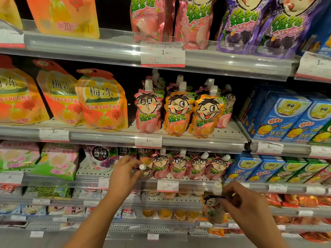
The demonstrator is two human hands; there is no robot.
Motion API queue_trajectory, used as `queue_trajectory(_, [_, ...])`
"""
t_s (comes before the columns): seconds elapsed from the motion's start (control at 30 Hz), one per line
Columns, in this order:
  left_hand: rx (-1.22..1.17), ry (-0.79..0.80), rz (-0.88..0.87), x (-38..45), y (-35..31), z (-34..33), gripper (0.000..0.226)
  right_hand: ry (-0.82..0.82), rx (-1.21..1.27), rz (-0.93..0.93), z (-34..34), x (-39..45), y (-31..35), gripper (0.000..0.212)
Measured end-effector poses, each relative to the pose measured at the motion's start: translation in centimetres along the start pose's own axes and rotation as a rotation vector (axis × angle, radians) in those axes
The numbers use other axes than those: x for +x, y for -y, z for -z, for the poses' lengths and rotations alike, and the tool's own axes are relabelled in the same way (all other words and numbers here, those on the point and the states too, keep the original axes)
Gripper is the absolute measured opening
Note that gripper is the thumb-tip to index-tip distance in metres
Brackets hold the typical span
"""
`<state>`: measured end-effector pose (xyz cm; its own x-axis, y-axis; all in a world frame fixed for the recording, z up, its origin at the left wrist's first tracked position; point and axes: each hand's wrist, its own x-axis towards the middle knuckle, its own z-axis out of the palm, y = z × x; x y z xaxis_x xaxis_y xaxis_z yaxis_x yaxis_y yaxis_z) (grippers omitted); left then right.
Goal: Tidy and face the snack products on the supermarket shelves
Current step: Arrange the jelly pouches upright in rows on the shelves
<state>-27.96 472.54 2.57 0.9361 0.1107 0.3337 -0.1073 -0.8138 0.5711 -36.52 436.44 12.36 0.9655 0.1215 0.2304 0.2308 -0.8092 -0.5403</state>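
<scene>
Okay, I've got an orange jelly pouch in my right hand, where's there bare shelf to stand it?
Bare perforated shelf shows right of the orange pouches, before the blue boxes. A smaller gap lies between the plum jelly bags and the pink pouch. The row of pink pouches beside your left hand is packed.

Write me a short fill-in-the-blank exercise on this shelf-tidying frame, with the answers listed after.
1. The right hand holds a spouted pouch whose main colour is ____.
2. The left hand pinches a pouch by its white ____.
3. On the shelf above the left hand, the pink pouch stands to the ____ of two orange pouches.

Answers: orange; cap; left
</scene>
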Motion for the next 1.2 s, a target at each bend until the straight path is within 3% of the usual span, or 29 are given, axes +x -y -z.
queue_trajectory(0.13, [0.004,0.000,-0.067,-2.2,0.7,0.2,0.023,0.042,-0.015,0.014,-0.4,-0.1,0.5,0.036])
queue_trajectory(0.4, [-0.068,0.220,-0.081,-7.5,2.0,0.5,0.023,0.263,-0.158,0.064,-4.0,1.2,1.8,0.050])
queue_trajectory(0.47, [-0.054,0.225,-0.070,-8.2,2.5,1.0,0.019,0.349,-0.246,0.090,-5.6,2.1,2.9,0.044])
queue_trajectory(0.53, [-0.061,0.210,-0.051,-8.9,3.2,1.6,0.019,0.373,-0.226,0.099,-7.3,3.0,4.2,0.025])
queue_trajectory(0.6, [-0.072,0.189,-0.035,-9.6,4.2,2.4,0.018,0.315,-0.128,0.068,-9.2,4.0,5.4,0.007])
queue_trajectory(0.7, [-0.075,0.184,0.020,-10.6,5.6,3.8,0.015,0.197,0.015,0.043,-12.0,5.6,7.7,0.007])
queue_trajectory(0.8, [-0.101,0.170,0.074,-11.2,6.6,5.1,0.028,0.124,0.133,0.071,-14.7,7.5,10.8,0.013])
queue_trajectory(0.9, [-0.139,0.166,0.112,-11.9,7.5,5.9,0.044,0.032,0.183,0.083,-17.4,9.1,12.7,0.044])
queue_trajectory(0.93, [-0.156,0.178,0.109,-12.1,7.9,6.2,0.047,0.004,0.186,0.060,-18.3,9.6,13.0,0.044])
queue_trajectory(1.1, [-0.176,0.155,0.096,-12.8,9.0,7.0,0.071,-0.120,-0.005,0.018,-21.1,11.4,13.4,0.011])
queue_trajectory(1.2, [-0.159,0.190,0.074,-12.9,10.4,6.8,0.055,-0.143,-0.125,0.012,-21.9,12.2,13.3,0.004])
